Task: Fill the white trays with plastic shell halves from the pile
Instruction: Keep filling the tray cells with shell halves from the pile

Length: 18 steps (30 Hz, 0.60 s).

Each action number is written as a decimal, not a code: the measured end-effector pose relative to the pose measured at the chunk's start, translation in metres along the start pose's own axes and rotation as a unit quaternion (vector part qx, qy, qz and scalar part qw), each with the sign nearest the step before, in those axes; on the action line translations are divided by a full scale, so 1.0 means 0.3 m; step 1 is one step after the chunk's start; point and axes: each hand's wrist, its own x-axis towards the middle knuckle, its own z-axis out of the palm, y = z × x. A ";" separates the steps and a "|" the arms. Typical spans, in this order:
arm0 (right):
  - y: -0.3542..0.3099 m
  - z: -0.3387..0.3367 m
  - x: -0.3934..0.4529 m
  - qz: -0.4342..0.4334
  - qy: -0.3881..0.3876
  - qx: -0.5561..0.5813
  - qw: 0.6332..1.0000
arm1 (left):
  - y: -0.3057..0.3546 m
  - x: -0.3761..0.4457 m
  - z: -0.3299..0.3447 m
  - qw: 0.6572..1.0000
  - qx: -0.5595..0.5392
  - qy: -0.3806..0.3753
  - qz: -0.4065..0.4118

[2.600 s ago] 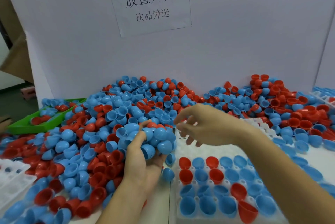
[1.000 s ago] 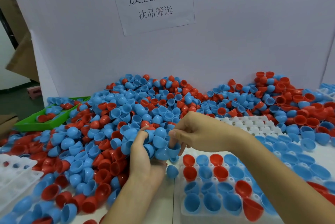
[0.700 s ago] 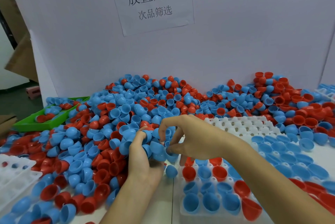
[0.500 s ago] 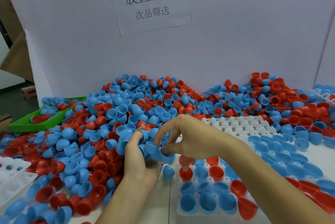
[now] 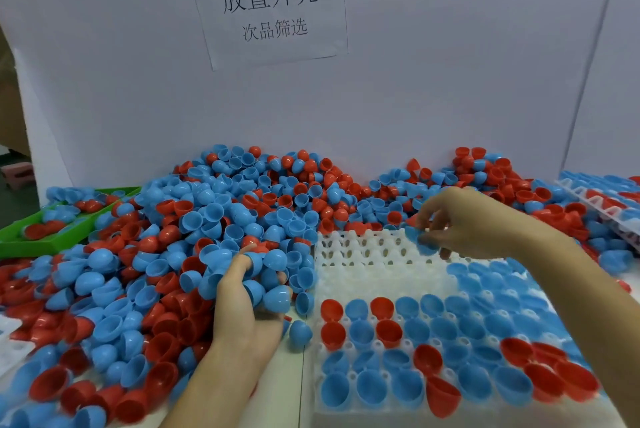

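Single head-worn wide-angle camera, looking forward and down, sitting close over the white moulded plastic tray (image 5: 377, 268) and facing the flat white backboard wall (image 5: 450, 81). No second view overlapping.

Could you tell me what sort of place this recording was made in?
Probably a factory sorting or packing station: a big pile of shell halves against a white partition, a printed Chinese work sign taped to it, and a partly filled white tray.
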 end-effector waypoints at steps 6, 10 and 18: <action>0.084 0.069 -0.008 0.066 -0.044 -0.129 0.989 | -0.006 0.002 -0.003 1.000 0.011 -0.015 0.009; 0.071 0.123 -0.011 0.065 -0.059 -0.202 0.975 | -0.007 0.003 -0.003 1.000 0.006 -0.021 0.010; 0.045 0.116 -0.011 0.084 -0.085 -0.209 0.971 | -0.005 0.000 -0.005 1.000 0.015 -0.015 0.009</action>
